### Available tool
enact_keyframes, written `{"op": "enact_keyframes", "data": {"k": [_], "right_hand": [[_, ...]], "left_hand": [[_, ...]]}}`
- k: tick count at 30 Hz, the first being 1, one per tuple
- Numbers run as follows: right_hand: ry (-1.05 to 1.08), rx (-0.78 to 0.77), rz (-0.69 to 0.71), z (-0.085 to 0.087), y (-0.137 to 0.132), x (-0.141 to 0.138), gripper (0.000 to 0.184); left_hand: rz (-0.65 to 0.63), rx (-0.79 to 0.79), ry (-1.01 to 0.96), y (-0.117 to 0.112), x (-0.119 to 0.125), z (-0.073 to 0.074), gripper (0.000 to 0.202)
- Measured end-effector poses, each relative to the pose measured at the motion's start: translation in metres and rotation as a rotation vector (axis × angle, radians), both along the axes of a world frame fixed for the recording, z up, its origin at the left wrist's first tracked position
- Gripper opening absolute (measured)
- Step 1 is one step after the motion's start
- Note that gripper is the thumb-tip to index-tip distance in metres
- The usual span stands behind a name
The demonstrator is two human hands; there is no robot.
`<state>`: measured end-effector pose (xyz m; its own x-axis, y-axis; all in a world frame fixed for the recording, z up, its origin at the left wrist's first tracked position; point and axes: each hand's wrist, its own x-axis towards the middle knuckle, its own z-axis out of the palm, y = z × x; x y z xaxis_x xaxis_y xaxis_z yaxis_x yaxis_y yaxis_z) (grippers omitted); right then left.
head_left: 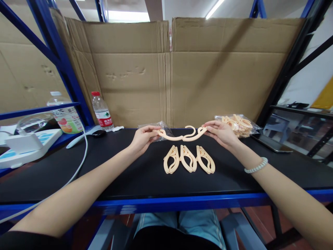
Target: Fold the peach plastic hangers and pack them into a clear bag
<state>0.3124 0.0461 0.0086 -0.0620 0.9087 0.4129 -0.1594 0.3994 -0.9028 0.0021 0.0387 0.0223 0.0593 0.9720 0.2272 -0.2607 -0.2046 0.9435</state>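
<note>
Between my two hands a cream folding hanger (183,138) is spread out, its arms unfolded and its hook curving up near the middle. My left hand (145,139) pinches the left end between thumb and fingers. The right end is gripped by my right hand (220,133), whose wrist wears a pale coiled band. Just below, on the black tabletop, lie three folded hangers of the same kind in a row: a left one (171,159), a middle one (188,159) and a right one (205,159).
A clear bag of folded hangers (238,125) lies at the back right, beside a flat dark device (272,144). Crumpled clear plastic (165,127) sits behind my left hand. A red-capped bottle (102,111), a white cable (84,152) and a power strip (31,149) are on the left.
</note>
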Motion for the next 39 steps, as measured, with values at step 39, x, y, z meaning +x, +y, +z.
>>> {"op": "enact_keyframes", "data": {"k": [39], "right_hand": [[-0.431,0.083,0.268,0.003,-0.048,-0.062,0.027]], "left_hand": [[-0.174,0.127,-0.005,-0.037,0.032,-0.008,0.040]]}}
